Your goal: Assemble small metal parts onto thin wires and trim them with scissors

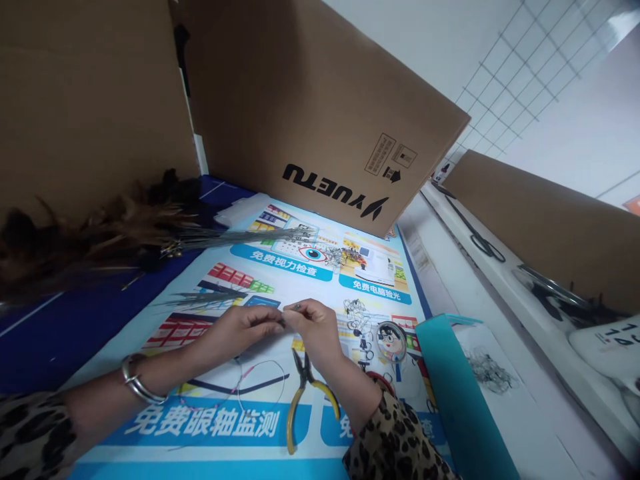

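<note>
My left hand [250, 327] and my right hand [315, 330] meet over the printed mat [320, 293]. Fingertips of both are pinched close together around something small and dark, too small to name. Just below my right hand lie pliers [303, 379] with yellow handles, their dark jaws pointing away from me. A thin loop of wire or cord [260, 365] with pinkish bits rests under my left forearm. Beyond my left hand is a small bunch of thin grey strands [210, 298]. Small dark rings and wire pieces [356, 313] are scattered right of my right hand.
A longer bundle of grey strands [245, 237] lies farther back, beside brown feathers [115, 227] at left. Large cardboard boxes [300, 100] wall the far side. At right stand a teal box [460, 393] with tangled wire pieces [490, 370] and a ledge holding scissors [485, 247].
</note>
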